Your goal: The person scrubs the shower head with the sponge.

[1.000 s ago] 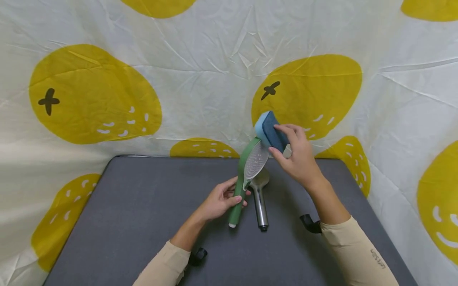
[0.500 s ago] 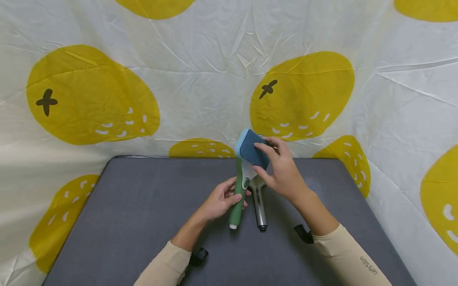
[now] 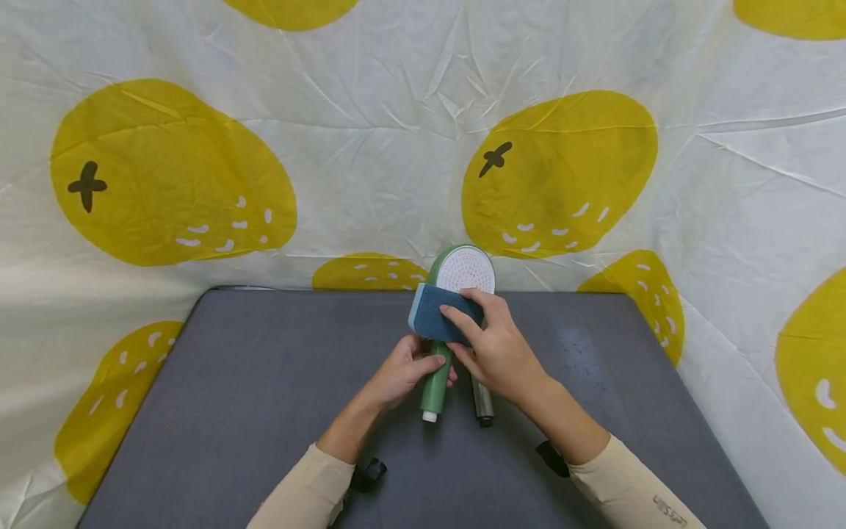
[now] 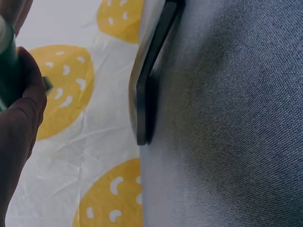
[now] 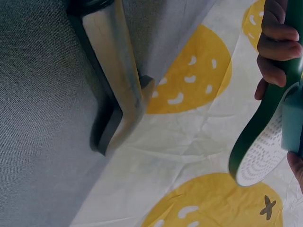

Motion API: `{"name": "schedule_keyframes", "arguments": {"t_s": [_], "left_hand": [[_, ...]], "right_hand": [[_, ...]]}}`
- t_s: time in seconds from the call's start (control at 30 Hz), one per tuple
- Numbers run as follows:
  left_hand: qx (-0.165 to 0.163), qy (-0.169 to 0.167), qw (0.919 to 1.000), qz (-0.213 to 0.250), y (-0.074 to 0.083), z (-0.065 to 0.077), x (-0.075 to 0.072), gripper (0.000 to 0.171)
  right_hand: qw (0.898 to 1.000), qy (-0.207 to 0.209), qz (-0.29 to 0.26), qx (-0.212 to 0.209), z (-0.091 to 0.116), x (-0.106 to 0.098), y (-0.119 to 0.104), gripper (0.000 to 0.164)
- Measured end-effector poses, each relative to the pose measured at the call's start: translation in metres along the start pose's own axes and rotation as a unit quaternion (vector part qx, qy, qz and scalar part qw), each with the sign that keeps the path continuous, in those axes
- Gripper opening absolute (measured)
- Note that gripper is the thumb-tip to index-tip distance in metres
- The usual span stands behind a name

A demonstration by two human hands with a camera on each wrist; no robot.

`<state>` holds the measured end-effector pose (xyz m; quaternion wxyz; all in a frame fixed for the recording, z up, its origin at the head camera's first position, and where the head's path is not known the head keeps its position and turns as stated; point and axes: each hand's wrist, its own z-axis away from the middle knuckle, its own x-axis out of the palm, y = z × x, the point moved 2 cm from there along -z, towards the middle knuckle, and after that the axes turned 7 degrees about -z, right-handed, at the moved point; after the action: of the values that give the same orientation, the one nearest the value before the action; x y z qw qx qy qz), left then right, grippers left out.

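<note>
1. Hands, two. We note the left hand [image 3: 405,373] wrapped about the handle [image 3: 435,389] of the green shower head [image 3: 465,270]; the right hand [image 3: 504,354] pinches the sponge [image 3: 438,312] between thumb and fingers.
2. Green shower head, one. Held up off the desk [image 3: 264,404], white spray face exposed above the sponge, which covers the neck in the head view.
3. Step in hand, by our judgement: wiping the shower head. We would keep the light-blue foam flat against it, press evenly, steady the handle low and clear of the strokes, and cover the rim as well as the nozzles.
4. Sponge, one. Two layers: light-blue foam towards the shower head, dark-blue pad outward under the fingers.
5. Metal shower head [image 3: 485,402], one. Lying on the desk, partly hidden behind the right hand.
6. Desk, one; grey.
</note>
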<state>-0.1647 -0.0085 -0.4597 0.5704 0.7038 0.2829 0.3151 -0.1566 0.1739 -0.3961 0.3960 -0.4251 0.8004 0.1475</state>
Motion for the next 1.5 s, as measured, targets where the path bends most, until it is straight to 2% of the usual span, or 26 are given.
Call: {"name": "schedule_keyframes", "arguments": {"t_s": [0.23,0.43,0.7,0.87,1.03,1.13,1.3,1.5], "left_hand": [[-0.021,0.013,0.9995,0.021,0.0,-0.003,-0.001,0.064],[-0.03,0.001,0.9996,-0.001,-0.001,-0.004,0.0,0.058],[-0.031,0.001,0.9995,-0.009,-0.007,-0.004,-0.001,0.056],[-0.034,0.004,0.9994,-0.006,-0.008,-0.003,-0.002,0.055],[-0.036,0.011,0.9991,-0.018,-0.007,-0.002,-0.003,0.054],[-0.025,0.021,0.9993,-0.019,-0.006,-0.001,-0.004,0.054],[-0.012,0.03,0.9994,-0.009,-0.003,-0.001,-0.006,0.059],[-0.005,0.044,0.9989,-0.016,-0.004,0.002,-0.009,0.053]], "right_hand": [[1.0,-0.001,-0.005,0.0,-0.007,-0.004,0.005,0.064],[1.0,0.018,0.003,0.021,-0.019,-0.014,0.024,0.062],[0.998,0.012,0.0,0.058,-0.036,-0.022,0.05,0.062],[0.997,0.004,-0.011,0.077,-0.04,-0.023,0.058,0.062],[0.998,-0.013,-0.011,0.061,-0.043,-0.021,0.054,0.061],[0.999,-0.03,-0.015,0.041,-0.042,-0.017,0.046,0.06],[0.998,-0.052,-0.021,0.018,-0.03,-0.009,0.03,0.059],[0.998,-0.062,-0.022,0.004,-0.019,-0.003,0.012,0.061]]}}
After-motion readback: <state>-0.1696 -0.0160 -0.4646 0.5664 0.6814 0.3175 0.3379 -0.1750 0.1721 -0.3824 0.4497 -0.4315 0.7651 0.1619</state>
